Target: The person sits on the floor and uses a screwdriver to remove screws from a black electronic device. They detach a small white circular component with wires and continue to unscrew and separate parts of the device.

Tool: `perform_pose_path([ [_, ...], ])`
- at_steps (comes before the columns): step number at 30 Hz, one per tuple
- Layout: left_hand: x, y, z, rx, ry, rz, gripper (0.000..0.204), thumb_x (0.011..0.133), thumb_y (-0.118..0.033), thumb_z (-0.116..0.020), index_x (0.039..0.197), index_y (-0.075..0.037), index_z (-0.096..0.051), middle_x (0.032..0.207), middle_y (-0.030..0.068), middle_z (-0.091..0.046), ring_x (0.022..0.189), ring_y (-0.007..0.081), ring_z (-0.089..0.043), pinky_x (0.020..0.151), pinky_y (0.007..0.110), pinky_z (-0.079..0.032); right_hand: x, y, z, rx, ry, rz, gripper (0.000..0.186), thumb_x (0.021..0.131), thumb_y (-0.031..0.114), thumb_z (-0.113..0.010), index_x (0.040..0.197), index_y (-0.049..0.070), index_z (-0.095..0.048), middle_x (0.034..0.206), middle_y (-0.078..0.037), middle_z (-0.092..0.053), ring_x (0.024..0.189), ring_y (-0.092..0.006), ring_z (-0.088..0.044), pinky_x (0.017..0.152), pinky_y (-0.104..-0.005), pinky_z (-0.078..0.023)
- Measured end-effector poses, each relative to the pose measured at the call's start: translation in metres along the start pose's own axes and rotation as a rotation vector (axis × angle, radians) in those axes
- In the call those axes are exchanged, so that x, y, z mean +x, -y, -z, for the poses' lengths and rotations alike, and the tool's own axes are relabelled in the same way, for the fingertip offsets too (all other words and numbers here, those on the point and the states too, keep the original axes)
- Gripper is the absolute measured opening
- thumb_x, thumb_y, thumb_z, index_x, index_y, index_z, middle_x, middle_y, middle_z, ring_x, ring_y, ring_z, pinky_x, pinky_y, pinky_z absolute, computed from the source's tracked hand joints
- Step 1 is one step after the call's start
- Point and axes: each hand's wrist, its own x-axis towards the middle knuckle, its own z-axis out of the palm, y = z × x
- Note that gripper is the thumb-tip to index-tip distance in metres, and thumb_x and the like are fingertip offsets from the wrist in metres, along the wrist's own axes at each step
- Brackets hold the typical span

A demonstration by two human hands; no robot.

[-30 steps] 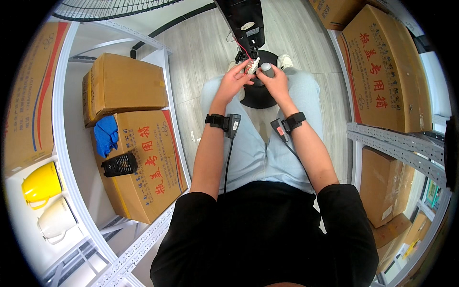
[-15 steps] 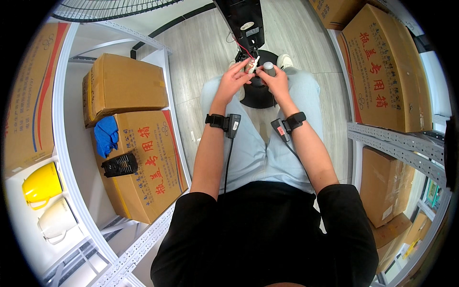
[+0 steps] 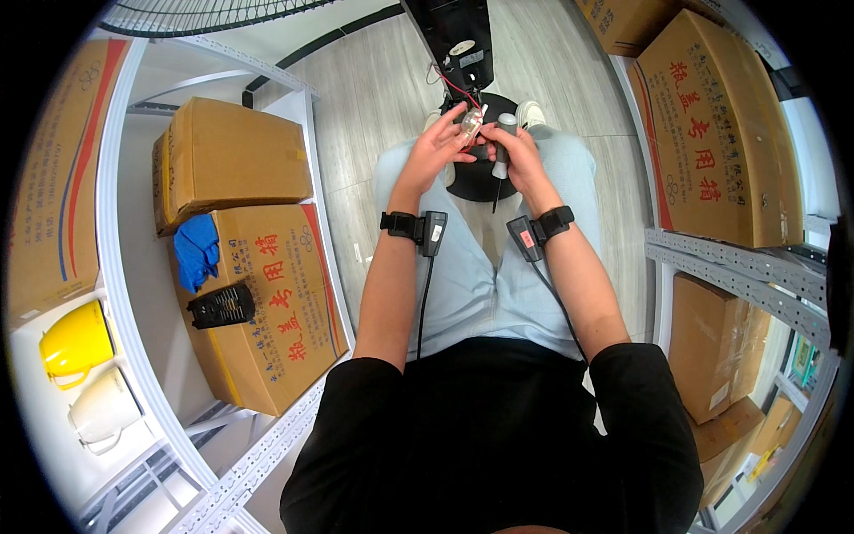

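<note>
Between my knees my left hand (image 3: 432, 153) holds a small clear-and-white part (image 3: 472, 122) with red wires attached, its fingers around it. I cannot make out its exact kind. My right hand (image 3: 523, 160) grips a screwdriver (image 3: 502, 162) with a grey handle, its thin dark shaft pointing down toward my lap. The right fingertips reach close to the part; whether they touch it is too small to tell. Just beyond stands a black column (image 3: 463, 62) with thin red wires running from its lower end, over a round black base (image 3: 480, 185).
A wire fan grille (image 3: 213, 16) shows at the upper left. On the left shelf are cardboard boxes (image 3: 236, 151), a blue cloth (image 3: 197, 254), a black slotted plastic part (image 3: 221, 306), a yellow mug (image 3: 78, 343) and a white mug (image 3: 105, 409). More boxes (image 3: 712, 133) fill the right rack.
The screwdriver has swung in my right hand, showing more of its handle and shaft. The small part has turned slightly in my left fingers, showing its clear side.
</note>
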Motion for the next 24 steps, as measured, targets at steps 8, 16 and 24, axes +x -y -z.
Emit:
perform_pose_path([
  [8, 0.001, 0.006, 0.006, 0.038, -0.043, -0.036, 0.062, 0.084, -0.003, -0.068, 0.140, 0.000, -0.041, 0.125, 0.0116, -0.053, 0.090, 0.0134, -0.062, 0.060, 0.023, -0.049, -0.002, 0.000, -0.003, 0.025, -0.039, -0.026, 0.022, 0.087, 0.015, -0.064, 0.103, 0.001, -0.063, 0.080, -0.002, -0.062, 0.067, -0.0082, -0.056, 0.058, -0.0225, -0.045],
  [16, -0.001, 0.000, 0.003, 0.005, -0.046, -0.046, 0.063, 0.079, 0.000, -0.072, 0.137, -0.002, -0.046, 0.115, 0.0087, -0.055, 0.085, 0.0119, -0.061, 0.052, 0.023, -0.051, -0.001, 0.002, -0.001, 0.142, 0.007, -0.068, 0.022, 0.088, 0.017, -0.065, 0.103, 0.001, -0.063, 0.081, -0.002, -0.062, 0.068, -0.0089, -0.057, 0.057, -0.0238, -0.047],
  [24, -0.002, -0.002, 0.003, -0.012, -0.027, -0.034, 0.064, 0.079, 0.001, -0.072, 0.138, -0.003, -0.046, 0.107, 0.0070, -0.057, 0.082, 0.0116, -0.061, 0.051, 0.023, -0.050, 0.001, -0.001, 0.004, 0.142, 0.041, -0.183, 0.017, 0.090, 0.020, -0.063, 0.093, 0.004, -0.064, 0.079, -0.004, -0.064, 0.063, -0.0094, -0.058, 0.055, -0.0250, -0.048],
])
